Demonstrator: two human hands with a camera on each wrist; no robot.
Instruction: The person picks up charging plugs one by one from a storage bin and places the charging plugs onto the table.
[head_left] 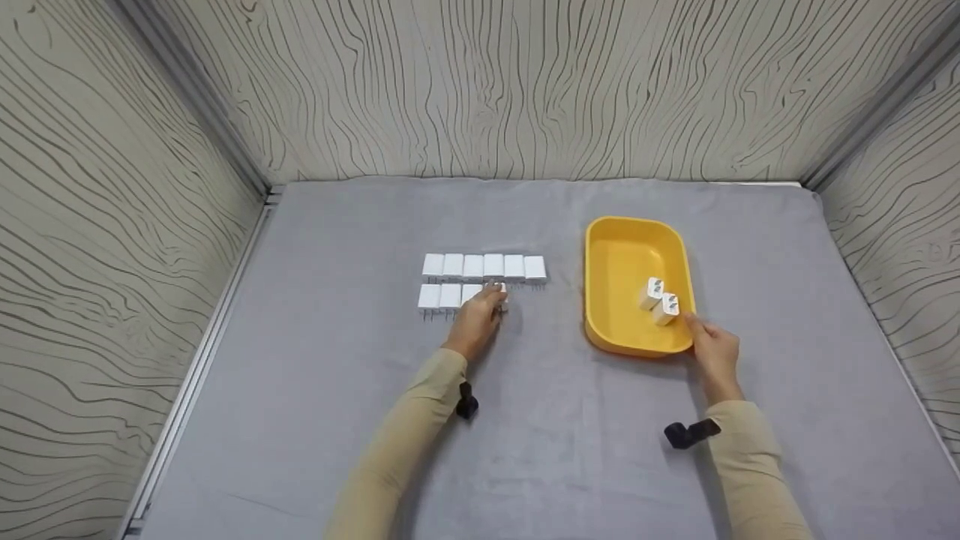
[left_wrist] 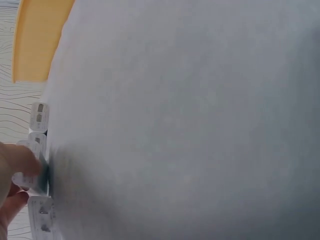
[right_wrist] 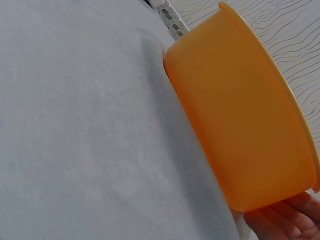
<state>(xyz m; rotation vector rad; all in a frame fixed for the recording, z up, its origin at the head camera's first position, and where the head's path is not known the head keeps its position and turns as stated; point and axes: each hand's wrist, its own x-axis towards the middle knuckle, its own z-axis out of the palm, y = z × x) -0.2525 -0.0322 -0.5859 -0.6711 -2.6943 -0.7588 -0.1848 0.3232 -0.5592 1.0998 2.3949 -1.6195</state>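
Observation:
My left hand pinches a white plug charger between thumb and fingers, at the right end of the nearer row. The fingers partly hide it in the head view. Beside it in that row lie several more white chargers, prongs toward me. Just behind runs a second row of chargers. My right hand grips the near right side of a yellow tray, fingers against its outer wall in the right wrist view. Two chargers stand inside the tray with their prongs upward.
A grey cloth covers the table. Patterned panels enclose it at the back and on both sides, with metal rails along the left edge. Black wrist cameras sit on both sleeves.

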